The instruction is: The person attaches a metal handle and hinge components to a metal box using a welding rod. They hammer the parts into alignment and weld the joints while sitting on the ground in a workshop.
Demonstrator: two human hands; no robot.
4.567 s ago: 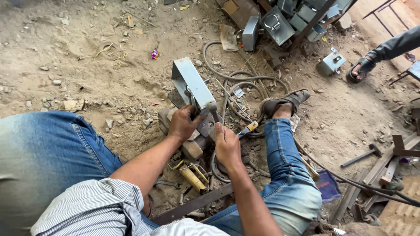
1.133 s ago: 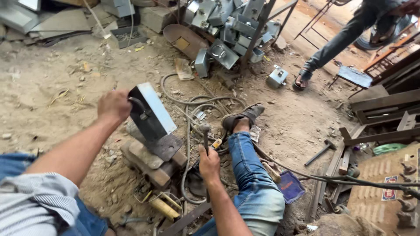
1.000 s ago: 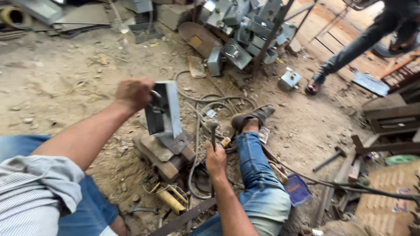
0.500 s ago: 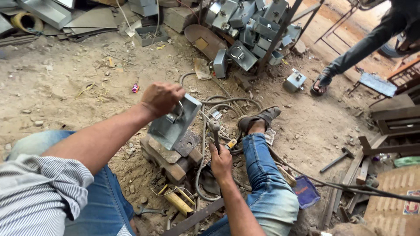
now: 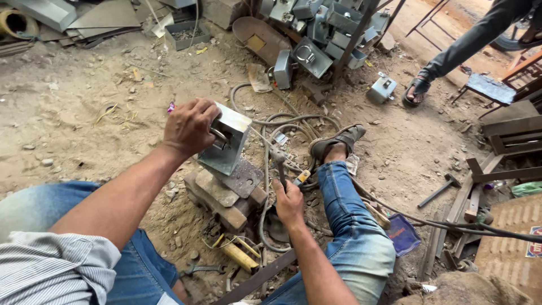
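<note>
Watching the head cam feed here, going left to right. Far left I've got a striped shirt sleeve (image 5: pixel 53 265) and a blue-jeaned knee, and the left arm runs up from there across the dirt floor (image 5: pixel 73 118). The left hand (image 5: pixel 189 127) is wrapped tight around the top edge of a grey metal box (image 5: pixel 228 141), fingers curled closed over it near a wire ring handle on its face. The box is tipped up on 1 edge, leaning, with its lower end resting on a rusty flat plate (image 5: pixel 243 178) that sits on a stack of bricks (image 5: pixel 223 200). Just below the bricks there's a yellow-handled tool (image 5: pixel 237 255) lying in the dirt.

Moving right, the right hand (image 5: pixel 289 202) is closed in a fist around the handle of a hammer (image 5: pixel 279 166), head pointing up, just beside the box's lower right but not touching it as far as I can see. Grey hoses (image 5: pixel 276 121) loop on the ground behind it. Then the right leg in jeans stretches out to a sandalled foot (image 5: pixel 337 141).

Up top there's a pile of the same grey boxes (image 5: pixel 316 34). Far right, another person's leg and sandal (image 5: pixel 420 87), a 2nd hammer (image 5: pixel 441 189) on the ground, and metal frames (image 5: pixel 508 141).
</note>
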